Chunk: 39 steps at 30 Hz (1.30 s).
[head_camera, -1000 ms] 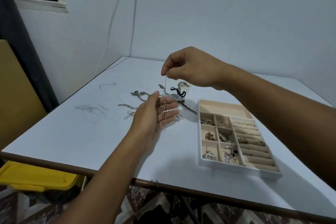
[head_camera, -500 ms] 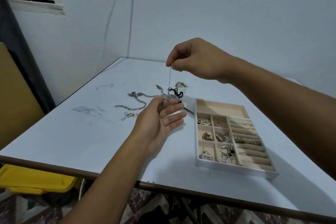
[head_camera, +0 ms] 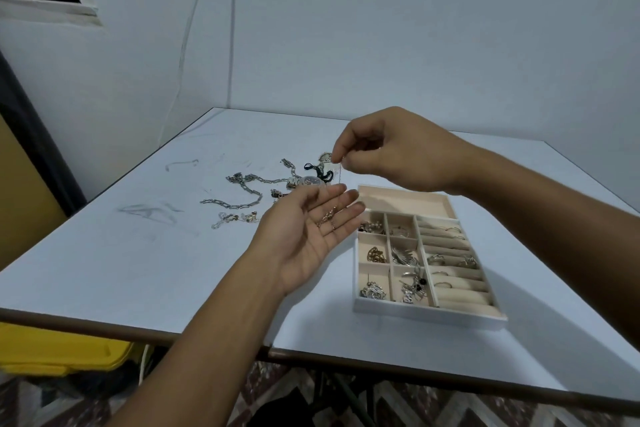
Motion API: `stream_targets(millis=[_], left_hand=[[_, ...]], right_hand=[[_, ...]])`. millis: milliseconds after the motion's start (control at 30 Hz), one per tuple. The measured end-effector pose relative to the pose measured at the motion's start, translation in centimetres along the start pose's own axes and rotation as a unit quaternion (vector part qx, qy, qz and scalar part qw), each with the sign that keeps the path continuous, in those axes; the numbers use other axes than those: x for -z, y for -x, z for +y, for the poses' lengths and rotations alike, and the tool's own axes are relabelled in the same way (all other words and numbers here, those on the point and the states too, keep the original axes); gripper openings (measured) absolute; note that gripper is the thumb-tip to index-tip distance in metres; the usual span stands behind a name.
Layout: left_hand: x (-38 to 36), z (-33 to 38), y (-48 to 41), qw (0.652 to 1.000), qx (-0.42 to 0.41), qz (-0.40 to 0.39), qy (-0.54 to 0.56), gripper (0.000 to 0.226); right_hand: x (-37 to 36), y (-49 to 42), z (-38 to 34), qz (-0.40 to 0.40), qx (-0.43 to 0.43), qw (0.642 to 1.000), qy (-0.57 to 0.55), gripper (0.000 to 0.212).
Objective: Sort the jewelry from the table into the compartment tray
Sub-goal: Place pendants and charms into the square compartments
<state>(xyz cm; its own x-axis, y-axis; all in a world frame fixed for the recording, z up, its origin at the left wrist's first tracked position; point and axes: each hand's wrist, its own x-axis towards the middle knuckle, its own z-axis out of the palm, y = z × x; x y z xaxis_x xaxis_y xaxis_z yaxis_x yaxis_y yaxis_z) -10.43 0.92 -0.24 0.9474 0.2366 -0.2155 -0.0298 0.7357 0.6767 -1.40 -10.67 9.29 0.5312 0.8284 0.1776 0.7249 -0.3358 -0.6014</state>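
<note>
A thin chain hangs from the pinched fingertips of my right hand, above the tray's far left corner. Its lower end with small charms lies gathered on the fingers of my left hand, which is held palm up and flat beneath it. The white compartment tray sits to the right of my left hand, with beige cells holding brooches, earrings and rings. Loose jewelry stays on the table behind my left hand: silver link chains, a watch, a black cord piece.
The white table has a brown front edge near me and scuff marks at the left. A yellow bin stands below the table at the left. Walls close the far side and the left.
My right hand has come down toward my left palm, and more of the chain now lies gathered on the left fingers. Both hands have shifted slightly toward the tray.
</note>
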Motion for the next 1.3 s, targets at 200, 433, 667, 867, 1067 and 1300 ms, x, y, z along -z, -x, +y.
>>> stream_targets(millis=[200, 433, 667, 867, 1067, 1300], left_hand=[[-1.8, -1.6, 0.7, 0.999, 0.031, -0.014, -0.018, 0.034], [-3.2, -3.8, 1.4, 0.997, 0.056, -0.019, -0.056, 0.040], [-4.4, -4.9, 2.0, 0.992, 0.047, -0.019, -0.111, 0.040], [-4.6, -5.6, 2.4, 0.988, 0.043, 0.014, -0.150, 0.045], [-5.1, -6.0, 2.8, 0.983, 0.023, 0.027, -0.182, 0.048], [-5.5, -6.3, 2.8, 0.983, 0.014, 0.021, -0.182, 0.029]], right_hand=[[0.9, 3.0, 0.8, 0.007, -0.011, 1.000, -0.002, 0.014], [1.2, 6.3, 2.4, 0.015, -0.031, 0.999, 0.040, 0.014], [0.4, 8.8, 3.3, 0.008, -0.040, 0.996, 0.081, 0.016], [-0.9, 10.0, 4.4, 0.003, -0.045, 0.995, 0.088, 0.015], [-1.8, 10.8, 5.1, 0.014, -0.052, 0.995, 0.085, 0.013], [-2.2, 11.2, 5.8, 0.026, -0.063, 0.995, 0.072, 0.013]])
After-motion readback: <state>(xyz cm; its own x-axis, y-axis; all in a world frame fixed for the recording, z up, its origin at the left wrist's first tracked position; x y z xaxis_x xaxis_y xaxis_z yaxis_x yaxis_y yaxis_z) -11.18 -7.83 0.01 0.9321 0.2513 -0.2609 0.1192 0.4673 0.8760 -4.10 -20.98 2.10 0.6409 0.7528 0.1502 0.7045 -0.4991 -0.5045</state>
